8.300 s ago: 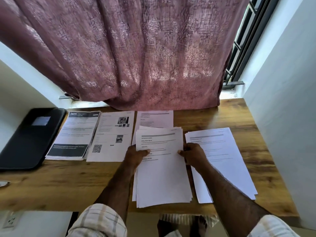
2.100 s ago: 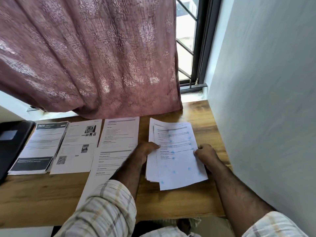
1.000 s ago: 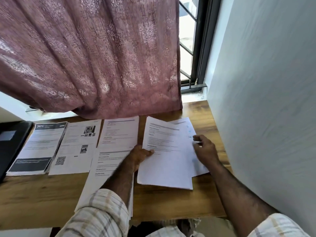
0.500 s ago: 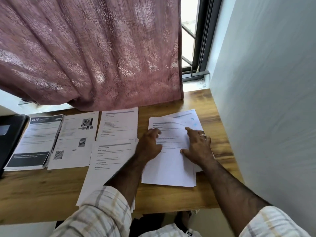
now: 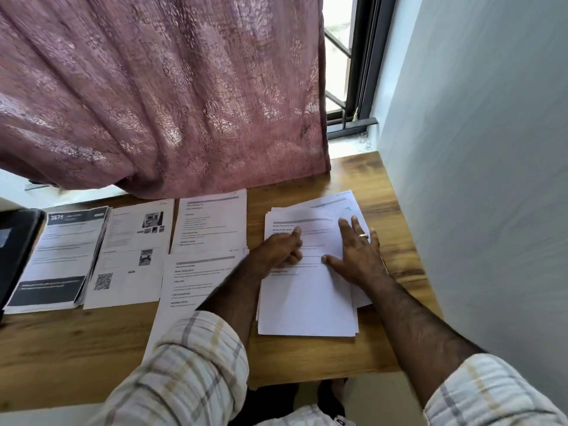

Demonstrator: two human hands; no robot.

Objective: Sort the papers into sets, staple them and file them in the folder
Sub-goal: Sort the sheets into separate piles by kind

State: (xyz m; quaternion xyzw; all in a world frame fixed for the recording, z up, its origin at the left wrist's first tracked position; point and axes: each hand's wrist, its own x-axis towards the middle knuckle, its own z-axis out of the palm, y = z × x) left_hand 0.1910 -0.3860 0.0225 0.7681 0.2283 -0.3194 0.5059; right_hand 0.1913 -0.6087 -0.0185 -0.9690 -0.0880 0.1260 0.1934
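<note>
Grip: your left hand (image 5: 278, 250) and right hand (image 5: 358, 256) pressed flat, unclasped, on the right stack (image 5: 307, 299) | four sets lay sorted on bench (image 5: 92, 339) | stapling, folder (image 5: 18, 241) filing remained.

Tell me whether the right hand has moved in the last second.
Yes. The right hand left the stack's right edge and now rests flat on the paper stack, nearer the left hand.

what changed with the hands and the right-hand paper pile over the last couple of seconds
Two seconds ago both hands gripped the right pile's side edges; a second ago the left hand held up a sheet. Now it lies on top and both the left and the right hand rest flat on the pile. The booklet, the photo sheet and the middle sheets lie as before.
</note>
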